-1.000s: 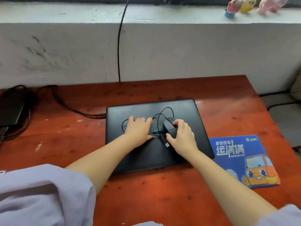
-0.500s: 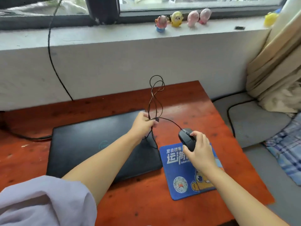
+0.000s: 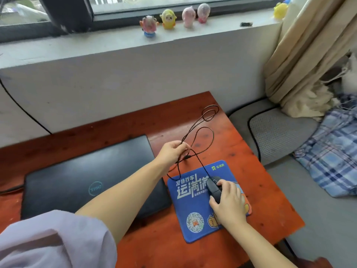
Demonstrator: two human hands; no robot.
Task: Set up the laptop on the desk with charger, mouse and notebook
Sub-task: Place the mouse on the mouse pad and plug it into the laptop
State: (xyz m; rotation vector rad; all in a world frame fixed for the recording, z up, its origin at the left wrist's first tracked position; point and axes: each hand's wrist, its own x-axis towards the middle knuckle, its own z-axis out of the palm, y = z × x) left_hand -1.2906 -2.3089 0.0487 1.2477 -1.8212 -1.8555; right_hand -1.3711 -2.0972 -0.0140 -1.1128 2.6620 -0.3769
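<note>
A closed black laptop [image 3: 87,176] lies flat on the red-brown wooden desk [image 3: 251,163]. To its right sits a blue printed mouse pad [image 3: 189,209]. My right hand [image 3: 229,204] grips a black wired mouse [image 3: 213,187] resting on the pad. My left hand [image 3: 172,153] is raised above the laptop's right edge, fingers closed on the mouse cable [image 3: 204,130], whose loops hang out toward the desk's far right corner. A thin cable enters the laptop's left side at the frame edge. No notebook is in view.
A white wall and window sill rise behind the desk, with several small toy figures [image 3: 168,19] on the sill. A beige curtain [image 3: 301,55] hangs at right over a grey cushion [image 3: 280,132] and a blue plaid cloth [image 3: 332,147]. A black wire [image 3: 23,111] runs down the wall.
The mouse was lifted off the laptop lid and carried right to the pad, where it now rests. My left hand gathered the cable and moved right with it. The view swung right.
</note>
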